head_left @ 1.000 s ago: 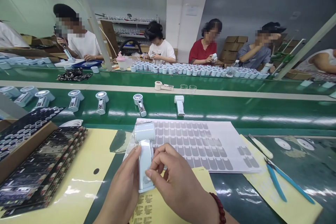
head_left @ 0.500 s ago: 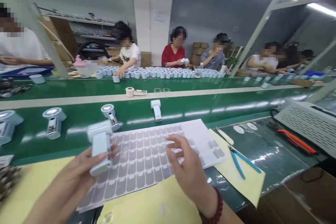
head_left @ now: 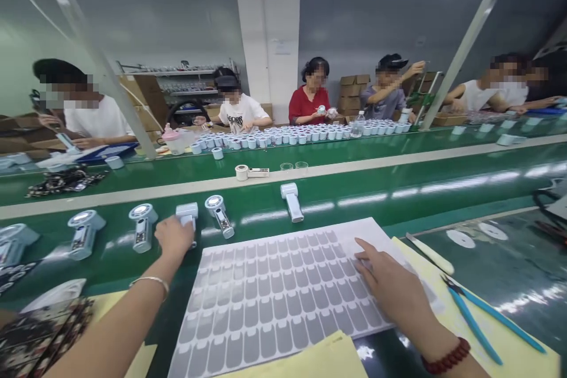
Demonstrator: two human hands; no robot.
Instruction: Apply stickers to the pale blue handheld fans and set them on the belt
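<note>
Left hand (head_left: 175, 235) clasping a pale-blue round-headed plastic device (head_left: 188, 212) at the green belt (head_left: 254, 212), right hand (head_left: 392, 283) spreading fingers over white paper (head_left: 361, 227) with grey stickers (head_left: 251, 313), co-worker's white T-shirt (head_left: 250, 109) showing blurred black lettering (head_left: 239, 122)

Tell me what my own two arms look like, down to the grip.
Your left grip wears no glove, and a slim, silvery bangle circles that wrist. Your right grip is gloveless too, with a dark red beaded bracelet at the wrist. No sleeve shows on either side.

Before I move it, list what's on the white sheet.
Rows of grey patches; yellow paper overlaps its near edge. Whatever that paper and the right hand cover is hidden.
</note>
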